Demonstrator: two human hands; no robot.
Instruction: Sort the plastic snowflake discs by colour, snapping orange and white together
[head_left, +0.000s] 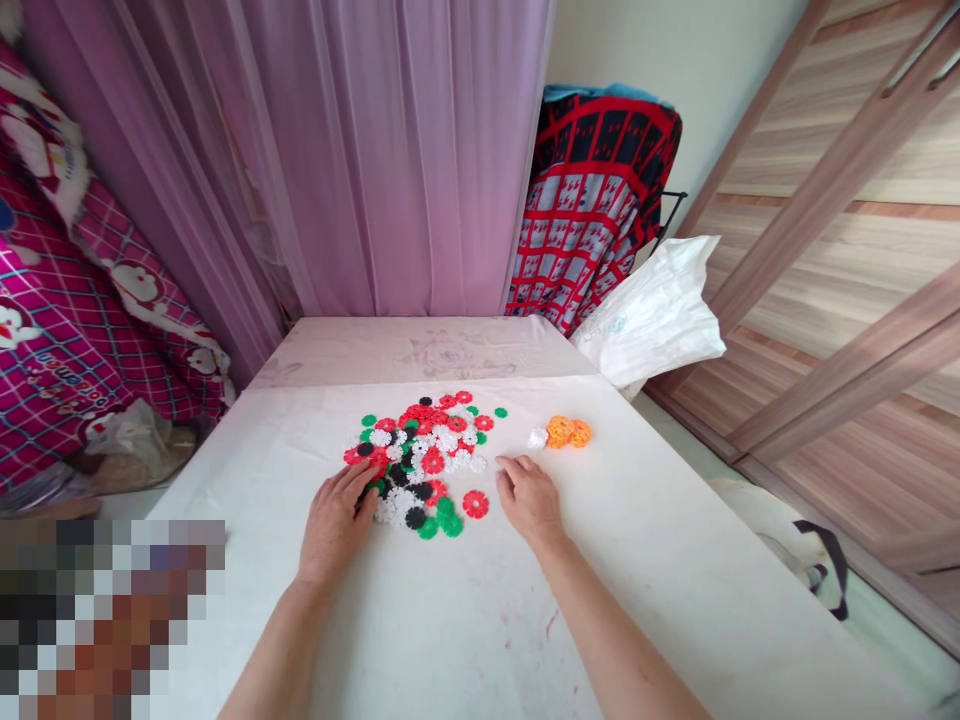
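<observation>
The mixed heap of small notched discs (424,452), in red, white, black and green, lies on the desk (465,620), and I take its middle as the centre of the clock, with twelve at the far edge. The left hand (341,515) is at eight o'clock, palm down, its fingertips touching the border of the heap; its thumb stands a little apart from the loosely spread fingers, and no lifted piece is seen. The right hand (529,495) is between three and four o'clock, half curled, with a narrow gap at thumb and forefinger; whether it holds a disc, I cannot tell. Between it and the heap lies one loose red disc (475,504). Well apart, toward three o'clock, there are orange discs (559,431) in a small pile, with some white pieces (537,438) just beside. The step in hand, in my judgement, is searching through the heap. The next move would call for a fine pinch at the rim of one disc, because many lie flat and overlap.
</observation>
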